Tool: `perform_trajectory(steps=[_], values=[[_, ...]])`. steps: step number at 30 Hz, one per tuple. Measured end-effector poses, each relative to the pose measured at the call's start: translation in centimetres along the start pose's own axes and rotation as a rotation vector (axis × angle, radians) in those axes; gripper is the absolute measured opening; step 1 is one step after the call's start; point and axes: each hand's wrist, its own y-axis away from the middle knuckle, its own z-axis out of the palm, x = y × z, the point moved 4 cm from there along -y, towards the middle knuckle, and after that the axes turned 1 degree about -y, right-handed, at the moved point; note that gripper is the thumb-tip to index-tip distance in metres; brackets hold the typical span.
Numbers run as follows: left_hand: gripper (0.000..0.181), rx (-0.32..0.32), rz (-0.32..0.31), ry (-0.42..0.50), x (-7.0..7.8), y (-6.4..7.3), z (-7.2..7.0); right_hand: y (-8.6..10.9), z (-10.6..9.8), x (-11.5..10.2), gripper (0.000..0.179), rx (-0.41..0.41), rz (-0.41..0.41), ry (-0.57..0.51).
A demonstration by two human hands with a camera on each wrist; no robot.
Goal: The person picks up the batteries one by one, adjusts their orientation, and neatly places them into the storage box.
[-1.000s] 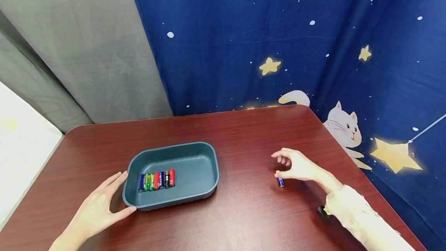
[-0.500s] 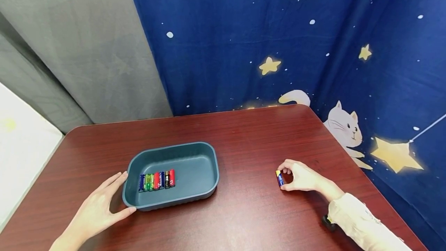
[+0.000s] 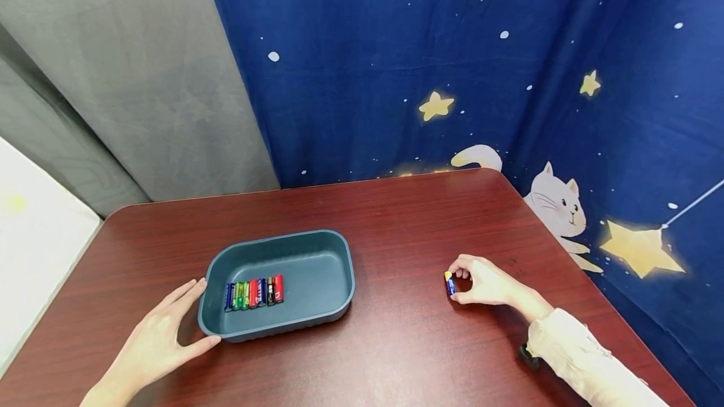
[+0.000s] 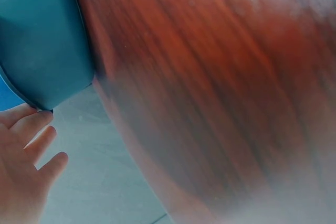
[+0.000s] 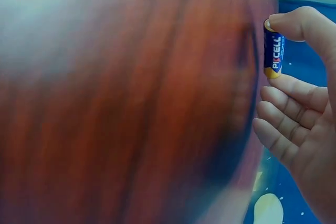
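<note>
My right hand (image 3: pixel 481 281) pinches a small blue battery with a yellow end (image 5: pixel 273 51) by its two ends, thumb on one end and index finger on the other. The remaining fingers lie relaxed beside it in the right wrist view. At the left, my left hand (image 3: pixel 153 338) touches the end of a dark teal tray (image 3: pixel 334 316) with spread, fairly straight fingers and thumb. Inside the tray, a row of several batteries (image 3: pixel 254 294) in blue, green, red and black lies side by side toward its left end.
The reddish-brown wooden table (image 3: pixel 390 357) carries everything. Behind it hang a grey curtain (image 3: pixel 186 93) and a blue curtain (image 3: pixel 362 80) with stars and a cat. A small black object (image 3: pixel 528 357) shows under the right sleeve (image 3: pixel 588 357).
My right hand has come down to the blue battery, closed thumb and finger on its ends, and shifted it slightly left. My left hand and the tray have stayed put.
</note>
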Motion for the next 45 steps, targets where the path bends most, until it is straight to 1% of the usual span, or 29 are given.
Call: perform_trajectory(steps=[3, 6, 9, 13, 19, 25, 30, 34, 40, 45], values=[[0.092, -0.004, -0.004, -0.001, 0.0, 0.0, 0.0, -0.7, -0.5, -0.6, 0.032, 0.026, -0.031, -0.024], [0.093, -0.008, -0.004, -0.001, -0.1, 0.0, 0.0, -1.7, -1.1, -1.6, 0.033, 0.05, -0.066, -0.035], [0.092, -0.001, 0.001, 0.001, -0.1, -0.1, 0.0, -3.2, -1.7, -3.0, 0.034, 0.066, -0.104, -0.025], [0.092, 0.006, 0.009, 0.007, -0.1, -0.1, 0.0, -5.7, -2.3, -5.3, 0.035, 0.075, -0.151, -0.001], [0.092, 0.002, 0.005, 0.006, -0.2, 0.0, 0.0, -9.2, -2.3, -8.6, 0.036, 0.064, -0.194, -0.024], [0.092, 0.007, 0.008, 0.003, -0.2, -0.1, -0.1, -11.9, -2.0, -11.4, 0.037, 0.053, -0.238, -0.058], [0.092, 0.008, 0.01, -0.008, -0.1, -0.1, -0.2, -13.7, -1.1, -13.0, 0.038, 0.047, -0.268, -0.072], [0.092, 0.005, 0.011, -0.01, 0.0, 0.0, -0.1, -15.1, 0.1, -13.9, 0.038, 0.026, -0.288, -0.084], [0.092, 0.007, 0.01, -0.003, -0.1, 0.1, -0.1, -16.8, 2.7, -15.2, 0.041, -0.02, -0.292, -0.096], [0.091, 0.007, 0.008, 0.012, -0.1, 0.1, -0.1, -17.9, 5.1, -16.1, 0.042, -0.067, -0.275, -0.057]])
